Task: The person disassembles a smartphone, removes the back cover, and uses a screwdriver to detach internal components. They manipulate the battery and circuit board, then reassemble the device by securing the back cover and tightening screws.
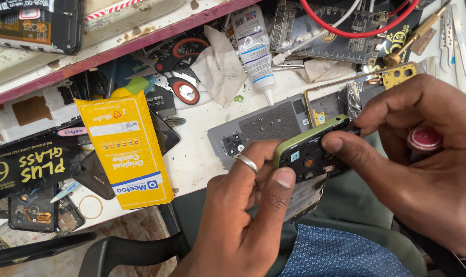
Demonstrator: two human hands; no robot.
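Head view: left hand gripping green-edged opened phone body with dark inner board above lap, right hand pinching its upper corner, seemingly mid-disassembly, precise fingertip work likely needed next beside grey back cover.

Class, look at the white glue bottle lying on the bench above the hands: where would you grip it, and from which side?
Grip the glue bottle around its wide, labelled body, probably from above, fingers across its width. It lies flat with its narrow nozzle pointing toward the grey phone back cover; the nozzle is too thin to hold securely.
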